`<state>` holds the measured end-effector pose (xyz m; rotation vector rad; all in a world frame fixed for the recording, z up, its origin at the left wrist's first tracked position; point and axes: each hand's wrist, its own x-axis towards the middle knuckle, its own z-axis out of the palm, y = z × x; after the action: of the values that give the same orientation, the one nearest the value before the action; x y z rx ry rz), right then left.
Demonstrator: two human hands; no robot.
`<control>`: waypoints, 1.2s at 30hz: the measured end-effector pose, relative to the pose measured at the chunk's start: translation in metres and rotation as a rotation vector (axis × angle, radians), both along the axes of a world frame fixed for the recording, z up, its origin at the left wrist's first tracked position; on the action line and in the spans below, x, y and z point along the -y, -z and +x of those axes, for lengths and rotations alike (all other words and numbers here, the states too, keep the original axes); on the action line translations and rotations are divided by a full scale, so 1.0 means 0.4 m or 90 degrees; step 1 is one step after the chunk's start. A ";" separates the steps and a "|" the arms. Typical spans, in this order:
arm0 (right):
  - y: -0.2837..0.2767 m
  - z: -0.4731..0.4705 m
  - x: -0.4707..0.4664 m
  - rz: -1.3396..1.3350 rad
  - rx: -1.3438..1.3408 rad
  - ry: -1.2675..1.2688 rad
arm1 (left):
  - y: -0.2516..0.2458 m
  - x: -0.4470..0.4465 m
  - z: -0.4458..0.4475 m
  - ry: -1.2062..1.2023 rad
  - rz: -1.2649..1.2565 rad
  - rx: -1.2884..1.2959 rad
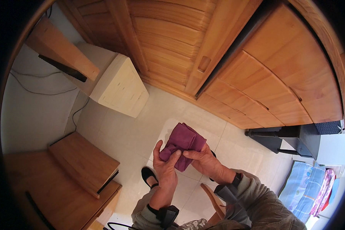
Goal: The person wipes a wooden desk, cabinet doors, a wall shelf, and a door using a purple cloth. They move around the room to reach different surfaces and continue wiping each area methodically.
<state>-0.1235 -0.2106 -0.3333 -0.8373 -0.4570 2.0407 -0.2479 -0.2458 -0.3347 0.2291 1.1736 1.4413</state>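
A folded purple cloth (184, 136) is held up between both hands, above the tiled floor. My left hand (166, 165) grips its lower left part, with the thumb pressed on the fabric and a finger raised along the left side. My right hand (205, 161) holds the lower right edge, its thumb on top near the other thumb and its fingers hidden beneath. The cloth is folded into a compact bundle, bunched at the lower left.
A wooden wardrobe (172, 37) and wooden drawers (264, 86) stand ahead. A pale cabinet (123, 89) is at upper left, a wooden desk (31, 178) at lower left. Dark furniture (302, 141) and folded textiles (302, 184) lie right; a curved wooden chair part (214, 201) is close below.
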 end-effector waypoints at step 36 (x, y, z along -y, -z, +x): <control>-0.035 0.017 -0.013 0.402 0.419 -0.180 | 0.007 -0.013 -0.043 -0.003 0.024 0.052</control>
<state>-0.1165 -0.2055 -0.3194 -1.0579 -1.5632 1.6421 -0.2652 -0.2406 -0.3376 0.1918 1.0829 1.4638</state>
